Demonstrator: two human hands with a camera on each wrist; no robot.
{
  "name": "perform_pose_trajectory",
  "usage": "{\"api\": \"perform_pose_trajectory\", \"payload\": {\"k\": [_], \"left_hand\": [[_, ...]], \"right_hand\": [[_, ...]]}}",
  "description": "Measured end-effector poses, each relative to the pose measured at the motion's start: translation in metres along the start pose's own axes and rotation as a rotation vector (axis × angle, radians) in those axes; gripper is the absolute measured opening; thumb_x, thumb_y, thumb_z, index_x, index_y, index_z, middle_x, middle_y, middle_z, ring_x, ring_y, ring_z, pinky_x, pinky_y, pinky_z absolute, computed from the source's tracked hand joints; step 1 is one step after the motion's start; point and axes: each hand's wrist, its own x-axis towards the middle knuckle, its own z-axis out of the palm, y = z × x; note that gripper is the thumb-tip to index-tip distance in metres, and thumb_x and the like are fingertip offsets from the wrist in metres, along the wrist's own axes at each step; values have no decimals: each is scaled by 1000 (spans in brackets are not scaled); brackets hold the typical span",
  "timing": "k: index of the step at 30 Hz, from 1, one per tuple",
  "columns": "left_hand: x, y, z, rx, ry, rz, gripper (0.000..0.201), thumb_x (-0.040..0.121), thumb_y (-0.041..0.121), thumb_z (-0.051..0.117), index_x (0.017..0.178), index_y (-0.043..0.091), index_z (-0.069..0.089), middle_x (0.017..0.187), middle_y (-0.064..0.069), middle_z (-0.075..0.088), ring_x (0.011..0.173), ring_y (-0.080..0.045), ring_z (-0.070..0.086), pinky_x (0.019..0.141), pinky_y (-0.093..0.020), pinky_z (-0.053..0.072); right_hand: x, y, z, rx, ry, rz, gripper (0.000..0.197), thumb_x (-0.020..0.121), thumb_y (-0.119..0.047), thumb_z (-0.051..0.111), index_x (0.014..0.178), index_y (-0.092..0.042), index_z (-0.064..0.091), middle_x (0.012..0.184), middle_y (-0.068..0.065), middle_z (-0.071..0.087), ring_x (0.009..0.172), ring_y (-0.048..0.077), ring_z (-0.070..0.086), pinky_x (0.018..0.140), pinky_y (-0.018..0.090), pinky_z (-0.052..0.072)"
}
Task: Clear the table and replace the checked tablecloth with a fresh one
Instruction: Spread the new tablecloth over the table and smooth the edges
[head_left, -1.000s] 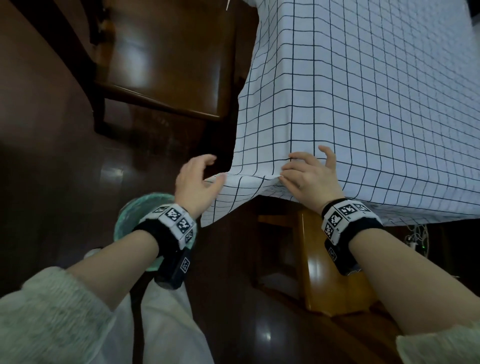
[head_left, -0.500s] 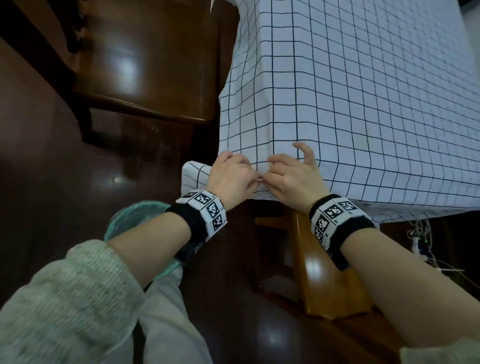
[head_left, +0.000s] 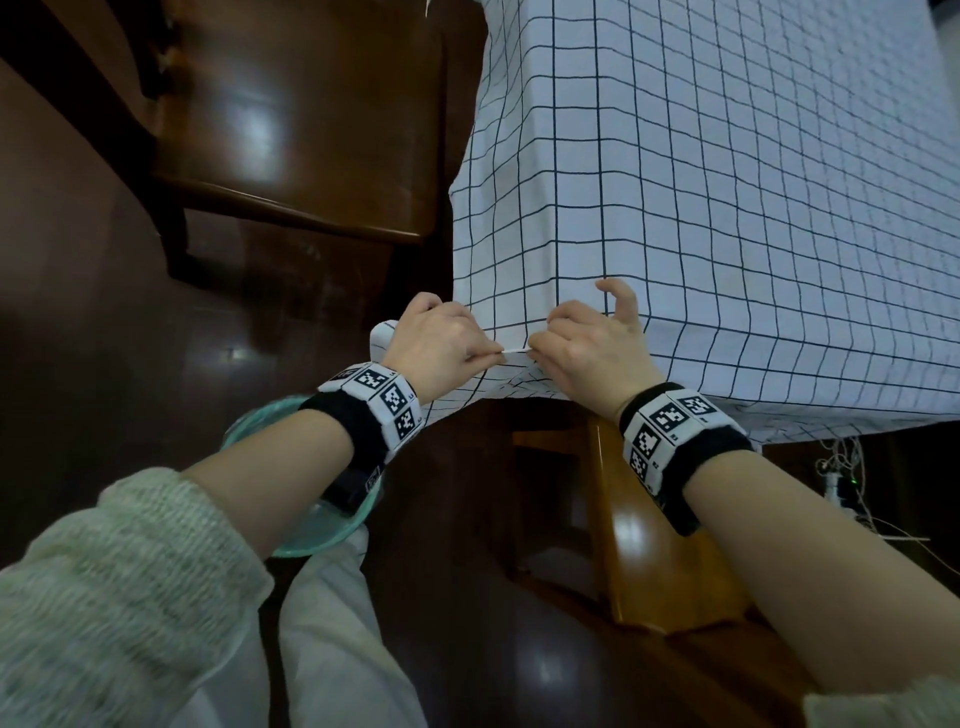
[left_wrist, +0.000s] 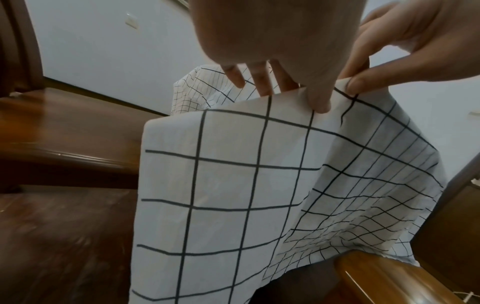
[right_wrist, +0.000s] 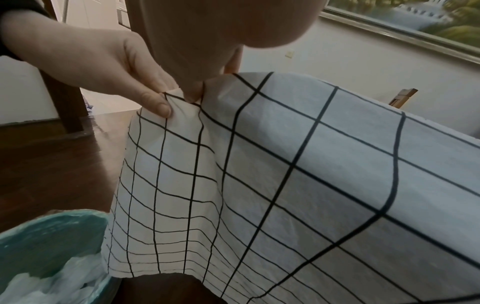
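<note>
White cotton tablecloth with black checks (head_left: 727, 197) still covers the table; at its near corner, left hand (head_left: 441, 338) and right hand (head_left: 587, 348) pinch the fold. Recommend an even, steady pull.

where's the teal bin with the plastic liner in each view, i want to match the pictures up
Head: the round teal bin with the plastic liner sits lower left, mostly hidden under the left forearm.
Left wrist: not in it.
Right wrist: bottom left corner, beside the hanging cloth.
Shared landmark: the white black-checked tablecloth corner, pinched by both hands, left hand and right hand.
</note>
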Motion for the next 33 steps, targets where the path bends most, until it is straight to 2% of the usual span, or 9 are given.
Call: {"api": "perform_pose_trajectory", "payload": {"k": [3, 6, 12, 15, 18, 21, 26, 30, 33], "left_hand": [[-1, -7, -4, 51, -94, -77, 26, 93, 50, 51, 91, 38, 74, 84, 14, 71, 99, -9, 58, 92, -34, 28], [-6, -21, -11, 59, -137, -126, 29, 94, 51, 47, 97, 39, 73, 85, 15, 70, 98, -7, 56, 93, -32, 27], [-8, -43, -24, 54, -143, -221, 24, 93, 49, 49, 101, 42, 71, 87, 14, 67, 100, -8, 55, 96, -35, 27], [-8, -56, -26, 92, -121, -261, 22, 94, 46, 51, 97, 41, 73, 84, 13, 68, 99, -10, 55, 96, -36, 27], [-8, -65, -28, 113, -107, -323, 24, 94, 44, 51, 92, 37, 74, 83, 12, 69, 102, -13, 55, 95, -38, 25], [-6, -71, -30, 88, -69, -437, 29, 94, 47, 49, 86, 34, 74, 84, 12, 70, 105, -16, 54, 95, -39, 27], [-6, -87, -27, -51, -85, -713, 34, 93, 53, 47, 102, 33, 72, 105, 6, 71, 109, -22, 55, 95, -43, 33], [-16, -98, -22, -168, -75, -884, 34, 94, 50, 48, 108, 28, 70, 108, 3, 70, 107, -24, 59, 98, -42, 35], [-24, -94, -17, -251, -63, -945, 31, 94, 47, 48, 110, 28, 67, 110, 3, 68, 106, -23, 59, 99, -40, 38]], "right_hand": [[2, -2, 1, -3, -26, 7, 13, 83, -18, 67, 70, -21, 66, 63, -9, 61, 81, 15, 63, 103, 46, 21], [3, -5, 0, 15, -42, 37, 12, 81, -14, 67, 70, -19, 64, 67, -8, 62, 81, 16, 63, 103, 44, 18], [10, -12, -4, 97, -90, 177, 23, 85, -22, 47, 66, -18, 59, 67, -7, 61, 81, 17, 62, 101, 43, 15], [14, -12, -6, 100, -115, 173, 17, 82, -19, 60, 65, -18, 60, 64, -6, 60, 77, 18, 62, 101, 42, 15], [19, -12, -8, 103, -131, 190, 20, 82, -22, 68, 64, -17, 62, 62, -5, 59, 75, 18, 62, 101, 42, 14], [25, -14, -6, 93, -146, 239, 20, 82, -23, 70, 64, -17, 64, 60, -4, 58, 72, 17, 62, 101, 41, 13], [31, -18, -2, 70, -171, 291, 15, 79, -16, 67, 66, -16, 61, 56, -3, 54, 68, 19, 60, 100, 42, 15], [31, -17, 0, 72, -182, 332, 20, 84, -20, 65, 66, -15, 59, 55, -3, 54, 69, 20, 59, 100, 43, 14], [35, -20, 1, 42, -187, 348, 19, 82, -18, 66, 66, -14, 58, 53, -4, 54, 70, 21, 59, 97, 44, 17]]}}
